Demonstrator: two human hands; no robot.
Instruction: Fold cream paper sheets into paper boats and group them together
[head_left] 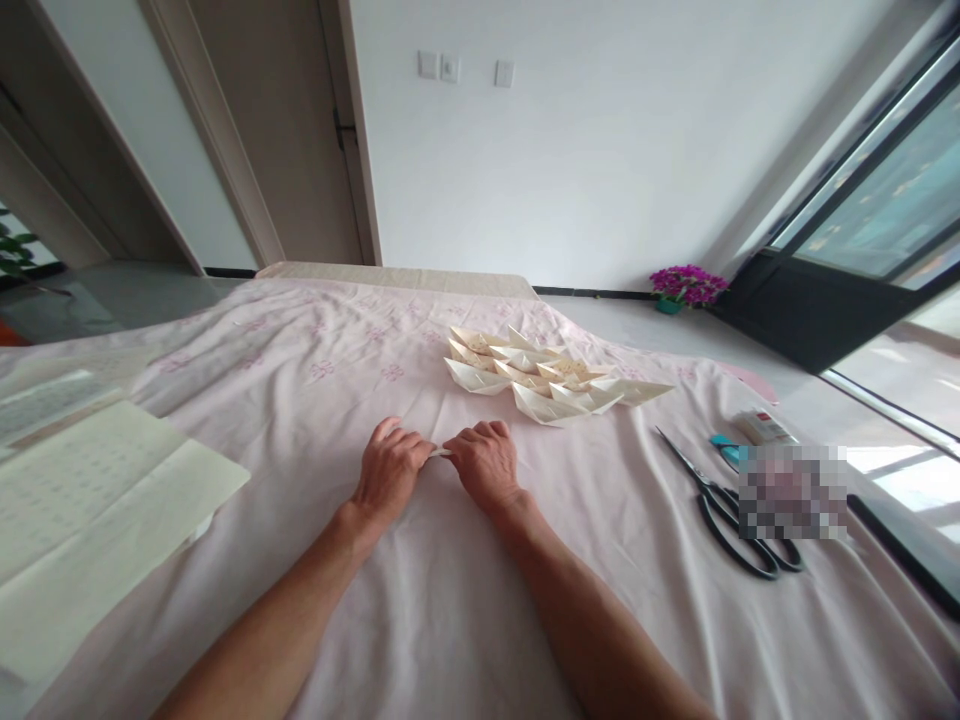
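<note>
A pale pink, creased cloth spreads under and around both hands. Far left of them, a green plant shows at the floor; ahead and left is a brown door, straight ahead a white wall with switch plates, and ahead and right, magenta flowers near a dark-framed glass door.

Well left of the hands lie pale paper sheets. The left hand and right hand, fingers curled, pinch a small pale paper piece between them. Just beyond the right hand sit cream folded paper boats, some speckled. Well right of it are black-handled scissors, a blue object and a white packet, beside a pixelated patch.

The sheets carry faint rows of characters, unreadable; the packet's red marking is too small to read.
</note>
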